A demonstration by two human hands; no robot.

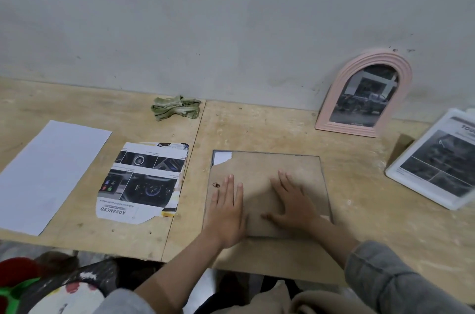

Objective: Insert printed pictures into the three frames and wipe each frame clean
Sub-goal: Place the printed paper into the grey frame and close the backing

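Frames sit in three places on the plywood counter. One frame lies face down near the front edge, brown backing board up, with a thin dark rim showing along its far and right sides. At its far left corner the board is torn away, and a bit of white paper shows through. A small metal hanger sits near the board's left edge.

Both hands rest flat on that board — the left hand at its near left part, fingers stretched out and pointing away, the right hand to the right of the middle, fingers spread with the thumb out to the left. Neither hand's grip is closed on anything; both palms lie open against the board.

A pink arched frame stands upright against the wall at the far right, with a dark picture inside. A white frame with a printed page in it is at the right edge, partly cut off and blurred.

Left of the face-down frame lies a printed picture of car dashboards, its near end cut into a curve. Further left lies a blank white sheet. A crumpled green cloth lies by the wall — well apart from the hands.
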